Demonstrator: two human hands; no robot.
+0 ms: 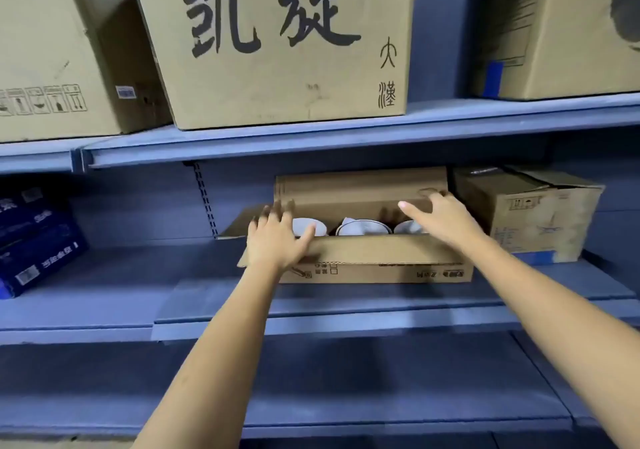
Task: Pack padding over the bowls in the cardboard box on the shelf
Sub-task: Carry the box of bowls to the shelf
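An open cardboard box (377, 258) sits on the middle blue shelf (311, 313), its flaps folded out. Inside it I see three white bowls with dark rims (363, 228), side by side. My left hand (277, 240) rests on the box's front left corner, fingers spread over the front flap, thumb toward the bowls. My right hand (440, 218) reaches over the right side of the box, fingers spread and touching the upright back flap (360, 185). No padding is visible in either hand or in the box.
A smaller battered cardboard box (533, 213) stands right beside the open box. Blue printed packs (34, 240) lie at the shelf's left. Large cardboard boxes (277, 43) fill the shelf above. Lower blue shelves (346, 396) lie below my forearms.
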